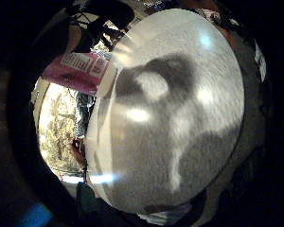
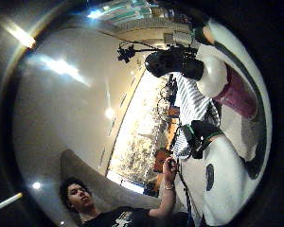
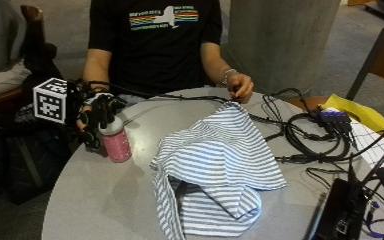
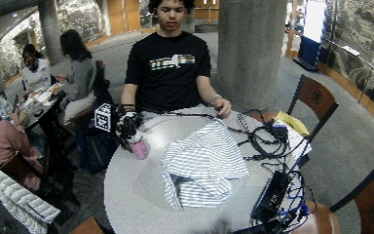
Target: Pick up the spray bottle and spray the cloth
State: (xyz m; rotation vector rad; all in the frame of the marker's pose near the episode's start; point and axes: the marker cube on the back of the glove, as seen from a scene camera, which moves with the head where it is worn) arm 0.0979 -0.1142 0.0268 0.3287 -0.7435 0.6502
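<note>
1. Near the table's [image 3: 99, 200] edge on the person's right, the pink bottle [image 3: 117, 142] stands upright on the grey top.
2. Gloved right hand [image 3: 97, 114]: fingers curled round the bottle's top and neck, holding it; the bottle's base appears to rest on the table.
3. Striped cloth [image 3: 215, 165]: lies rumpled across the table's middle, one corner lifted toward the far edge.
4. Bare left hand [image 3: 238, 87]: pinches that raised corner, just above the far edge.
5. Cloth and bottle stand apart, bare tabletop between them.
6. Black cables [image 3: 298, 132] loop along the edge at the person's left, beside the cloth.
7. Thumb-side palm view: bottle's pink body [image 2: 236, 97] close to the palm, cloth [image 2: 191, 106] beyond.
</note>
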